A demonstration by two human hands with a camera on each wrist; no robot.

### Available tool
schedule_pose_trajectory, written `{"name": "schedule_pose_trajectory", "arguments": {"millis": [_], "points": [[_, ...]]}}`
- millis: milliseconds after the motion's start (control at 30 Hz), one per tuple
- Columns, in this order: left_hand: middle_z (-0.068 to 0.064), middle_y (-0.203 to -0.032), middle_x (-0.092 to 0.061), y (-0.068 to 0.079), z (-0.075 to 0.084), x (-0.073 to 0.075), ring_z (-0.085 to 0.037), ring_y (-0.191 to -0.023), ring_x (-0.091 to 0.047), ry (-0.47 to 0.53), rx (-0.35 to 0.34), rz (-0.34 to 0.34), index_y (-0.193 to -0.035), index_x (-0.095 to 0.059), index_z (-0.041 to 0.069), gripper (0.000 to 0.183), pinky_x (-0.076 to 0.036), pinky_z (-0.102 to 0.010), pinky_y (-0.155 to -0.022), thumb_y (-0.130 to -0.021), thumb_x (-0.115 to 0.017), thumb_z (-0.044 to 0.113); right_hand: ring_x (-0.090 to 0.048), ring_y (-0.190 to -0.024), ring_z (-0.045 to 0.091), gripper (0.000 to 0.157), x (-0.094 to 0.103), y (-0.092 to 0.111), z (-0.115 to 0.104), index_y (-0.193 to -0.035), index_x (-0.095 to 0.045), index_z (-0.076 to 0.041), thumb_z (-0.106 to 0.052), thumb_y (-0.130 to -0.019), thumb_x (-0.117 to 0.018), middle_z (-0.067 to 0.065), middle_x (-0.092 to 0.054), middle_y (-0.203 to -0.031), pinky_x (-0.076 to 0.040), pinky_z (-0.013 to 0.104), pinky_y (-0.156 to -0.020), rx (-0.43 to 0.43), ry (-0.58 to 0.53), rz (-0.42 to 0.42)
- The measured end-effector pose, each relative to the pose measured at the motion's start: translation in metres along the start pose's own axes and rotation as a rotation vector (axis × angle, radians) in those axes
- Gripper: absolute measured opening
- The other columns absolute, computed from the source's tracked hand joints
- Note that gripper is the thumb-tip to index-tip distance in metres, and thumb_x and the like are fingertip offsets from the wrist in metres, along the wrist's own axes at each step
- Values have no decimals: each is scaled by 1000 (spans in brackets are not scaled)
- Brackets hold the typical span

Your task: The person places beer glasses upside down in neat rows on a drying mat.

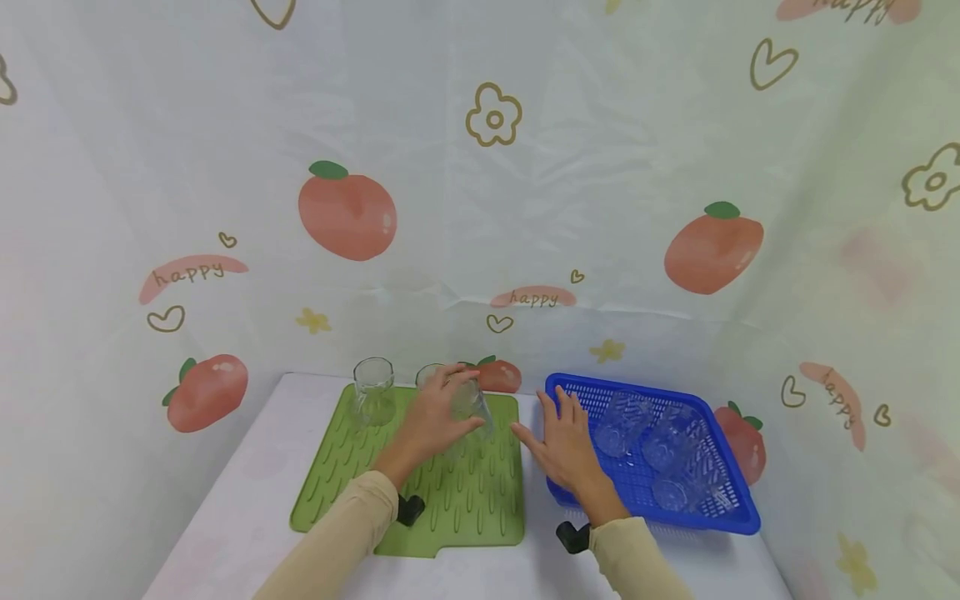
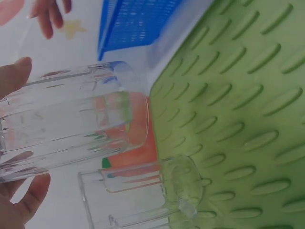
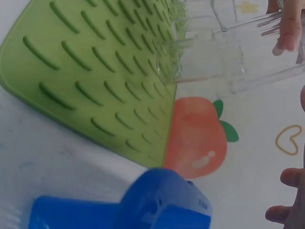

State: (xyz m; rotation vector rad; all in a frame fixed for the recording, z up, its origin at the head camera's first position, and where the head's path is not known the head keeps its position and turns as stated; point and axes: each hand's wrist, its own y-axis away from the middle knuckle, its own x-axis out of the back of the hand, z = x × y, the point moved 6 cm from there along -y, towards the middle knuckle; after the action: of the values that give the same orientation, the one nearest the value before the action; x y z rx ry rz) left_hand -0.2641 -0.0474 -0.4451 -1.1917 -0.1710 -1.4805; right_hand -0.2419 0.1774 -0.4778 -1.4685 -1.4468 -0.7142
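My left hand (image 1: pixel 433 421) grips a clear drinking glass (image 1: pixel 474 407) over the right part of a green drying mat (image 1: pixel 480 500). In the left wrist view the held glass (image 2: pixel 71 119) lies between the thumb and fingers, close over the mat. A second clear glass (image 2: pixel 138 183) stands behind it, mostly hidden by the hand in the head view. Another glass (image 1: pixel 373 390) stands at the mat's far left. My right hand (image 1: pixel 564 446), its fingers spread and holding nothing, hovers by the left rim of a blue plastic basket (image 1: pixel 731 467).
Several clear glasses (image 1: pixel 663 446) lie on their sides in the basket, right of the mat. Both stand on a white table (image 1: pixel 247 508). A white curtain (image 1: pixel 450 208) with printed fruit hangs close behind and at the sides.
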Motion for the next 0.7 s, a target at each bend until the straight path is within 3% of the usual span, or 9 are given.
{"name": "schedule_pose_trajectory", "arguments": {"millis": [167, 400, 567, 700], "points": [[-4, -156, -50, -5, 4, -9, -34, -139, -52, -52, -43, -23, -147, -57, 24, 78, -53, -54, -105, -78, -89, 38, -13, -154, 55, 87, 0, -2, 7, -161, -31, -16, -69, -95, -53, 26, -20, -167, -14, 79, -118, -38, 39, -55], [-10, -151, -53, -15, 9, -28, -33, -138, -53, -77, -136, 2, -146, -57, 20, 78, -41, -58, -116, -77, -89, 37, -10, -155, 54, 90, 1, -3, 13, -163, -26, -15, -71, -96, -49, 24, -16, -169, -12, 79, -118, -61, 61, -93], [-10, -149, -55, -22, 6, -41, -34, -134, -55, -138, -154, 8, -145, -58, 19, 78, -48, -51, -111, -76, -89, 40, -9, -155, 56, 90, 2, -3, 19, -163, -25, -14, -70, -96, -49, 25, -16, -168, -10, 79, -118, -69, 83, -98], [-9, -149, -55, -27, 4, -50, -35, -131, -56, -158, -153, 3, -143, -59, 18, 76, -51, -51, -108, -76, -89, 39, -7, -155, 56, 90, 6, -4, 27, -163, -24, -14, -70, -97, -48, 25, -15, -168, -8, 78, -119, -95, 90, -109]]}}
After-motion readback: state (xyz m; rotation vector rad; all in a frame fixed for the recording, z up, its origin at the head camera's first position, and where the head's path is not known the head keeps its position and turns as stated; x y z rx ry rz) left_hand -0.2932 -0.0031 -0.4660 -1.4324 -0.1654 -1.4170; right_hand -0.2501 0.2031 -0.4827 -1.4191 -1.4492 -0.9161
